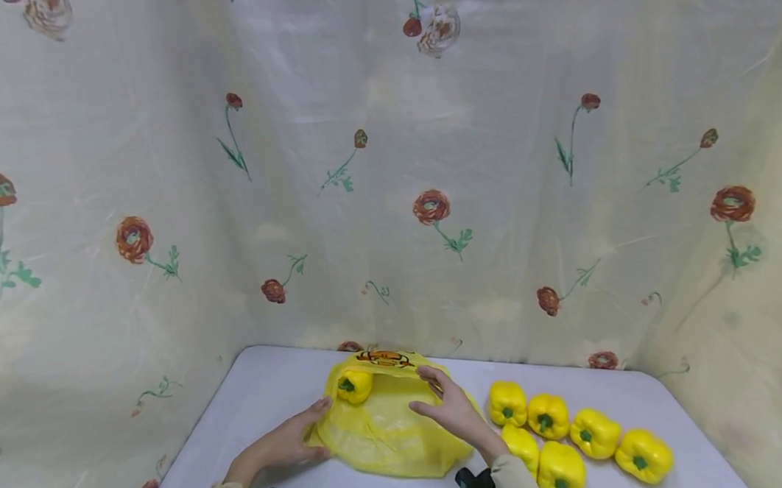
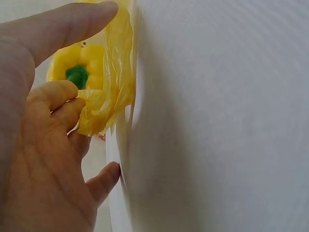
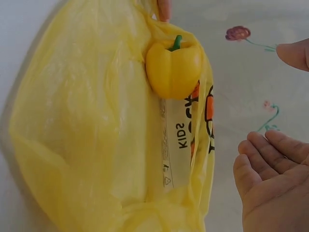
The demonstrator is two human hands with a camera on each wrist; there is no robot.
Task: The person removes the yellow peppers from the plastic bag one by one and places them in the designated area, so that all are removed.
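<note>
A yellow plastic bag (image 1: 388, 436) with dark and orange print lies on the table, its mouth spread. One yellow bell pepper (image 1: 355, 386) with a green stem sits inside the mouth, toward the left. My left hand (image 1: 288, 439) holds the bag's left edge between thumb and fingers; crumpled film (image 2: 118, 63) overlaps the fingertips in the left wrist view. Over the right part of the bag hovers my right hand (image 1: 449, 410), fingers spread and holding nothing. Its palm (image 3: 280, 193) and thumb show beside the printed rim in the right wrist view.
Several more yellow bell peppers (image 1: 595, 434) stand in two loose rows on the right of the white table (image 1: 259, 391). A flower-printed curtain (image 1: 389, 200) hangs round the table's back and sides. Black straps (image 1: 474, 481) sit at both wrists.
</note>
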